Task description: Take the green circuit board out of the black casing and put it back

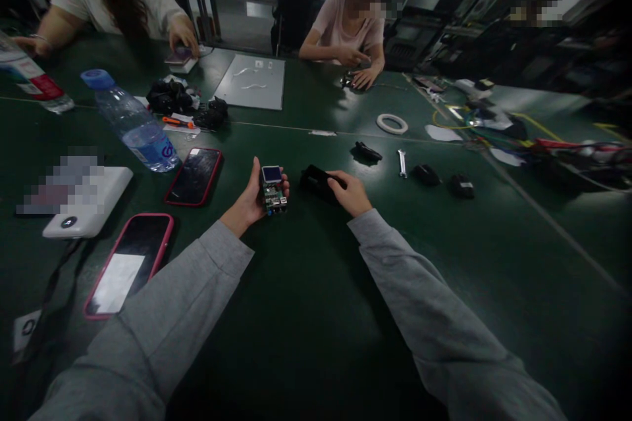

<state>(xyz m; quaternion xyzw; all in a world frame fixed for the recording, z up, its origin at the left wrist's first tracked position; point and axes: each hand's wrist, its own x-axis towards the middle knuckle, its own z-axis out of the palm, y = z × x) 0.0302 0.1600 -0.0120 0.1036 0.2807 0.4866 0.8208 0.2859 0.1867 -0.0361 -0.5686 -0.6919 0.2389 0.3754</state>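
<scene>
My left hand [251, 202] is closed around a small circuit board with a screen [273, 189], its face turned up toward me. Thumb and fingertips grip the board along its two sides. To the right, my right hand [349, 193] grasps one end of a black box-like case [318, 183]. That case is at or just above the green tabletop [306, 316]; its dark underside hides whether they touch. A narrow gap separates the board from the case.
Two phones [194, 176], a white power bank [93, 204] and a water bottle [133, 125] lie or stand to the left. A small wrench [402, 163], black parts [426, 174] and a white ring [392, 123] lie to the right. Two people work across the table.
</scene>
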